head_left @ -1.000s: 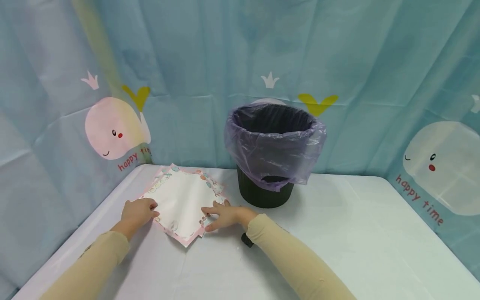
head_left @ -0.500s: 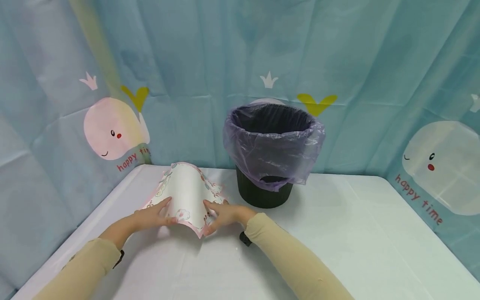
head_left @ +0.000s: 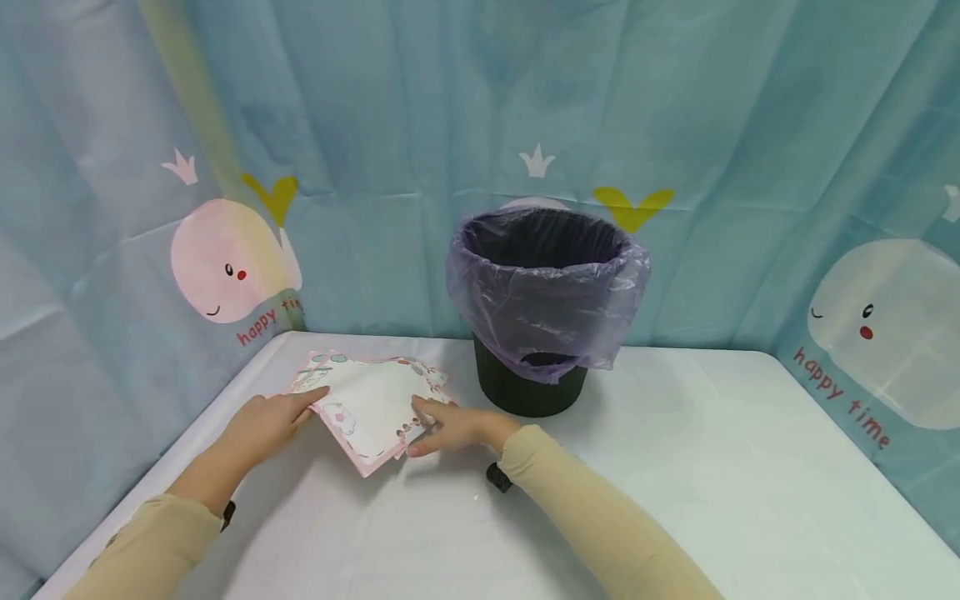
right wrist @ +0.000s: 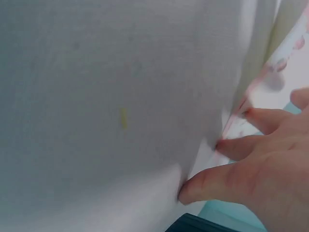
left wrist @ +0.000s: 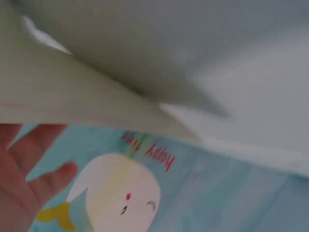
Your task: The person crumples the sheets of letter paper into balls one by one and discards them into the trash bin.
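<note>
Blue cloth printed with a pink cartoon figure (head_left: 213,258) made up the curtain (head_left: 390,125) at far left and ran on behind the worktop (head_left: 712,467), likely hung there as a backdrop. Next came the left hand (head_left: 258,429), at the left edge of a white sheet (head_left: 375,396) with a patterned pink border. One finger lay straight across the top of that edge, and the near corner stood off the worktop, which suggested that this hand bore some of the weight; whether the thumb pinched from underneath could not be told. The sheet itself was on the left part of the worktop, between both hands, and further paper edges (head_left: 438,377) showed at its back right, so more than one layer seemed likely. At its right side the right hand (head_left: 453,429) was spread wide, tips touching the paper, probably to steady it against sliding. Farther right, apart from the paper, a black bin (head_left: 517,396) stood upright near the back. Its purple bag (head_left: 547,308) was folded outward over the rim, presumably so the mouth would stay open.
</note>
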### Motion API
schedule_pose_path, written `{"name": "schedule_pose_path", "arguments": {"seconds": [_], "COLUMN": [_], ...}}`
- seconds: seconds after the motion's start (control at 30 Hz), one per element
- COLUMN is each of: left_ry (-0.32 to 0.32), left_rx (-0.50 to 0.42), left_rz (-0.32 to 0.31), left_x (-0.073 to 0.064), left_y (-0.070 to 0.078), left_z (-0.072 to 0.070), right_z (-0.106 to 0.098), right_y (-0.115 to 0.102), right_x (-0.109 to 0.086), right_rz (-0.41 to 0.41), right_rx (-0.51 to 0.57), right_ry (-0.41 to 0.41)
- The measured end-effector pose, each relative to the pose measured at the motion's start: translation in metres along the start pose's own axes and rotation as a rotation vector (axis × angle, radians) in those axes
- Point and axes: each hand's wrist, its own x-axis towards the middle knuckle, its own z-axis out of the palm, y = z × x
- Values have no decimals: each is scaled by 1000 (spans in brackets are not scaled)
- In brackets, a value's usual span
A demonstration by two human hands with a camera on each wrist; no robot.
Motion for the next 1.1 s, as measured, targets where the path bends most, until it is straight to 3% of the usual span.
{"name": "schedule_pose_path", "arguments": {"seconds": [0.1,0.2,0.3,0.37,0.43,0.5,0.57,0.6,0.7,0.77,0.83,0.9,1.0,1.1], "left_ry": [67,123,205,279,398,515,587,579,385,253,155,114,41,-30], "left_rx": [39,50,72,87,96,83,39,6,-186,-329,-460,-554,-653,-791], "left_rz": [-14,9,76,137,218,278,298,281,166,123,140,241,339,390], "left_x": [-1,-1,-2,-2,-2,-2,-2,-2,-2,-1,2,6,12,20], "left_y": [6,17,31,42,54,65,75,80,89,92,95,98,105,119], "left_z": [-15,-29,-40,-46,-50,-54,-59,-62,-74,-78,-77,-71,-61,-49], "right_z": [-5,-9,-13,-15,-18,-21,-24,-27,-36,-44,-51,-59,-68,-69], "right_y": [0,-4,-13,-20,-26,-30,-32,-34,-41,-47,-48,-44,-33,-26], "right_x": [-4,-12,-23,-32,-40,-50,-62,-68,-90,-105,-117,-125,-128,-127], "right_rz": [-7,-1,-42,-109,-218,-341,-446,-490,-529,-552,-657,-839,-1160,-1317], "right_rx": [-4,-88,-183,-206,-202,-161,-80,-15,372,661,846,893,873,858], "right_ry": [87,221,342,405,479,575,703,757,811,771,695,585,333,146]}}
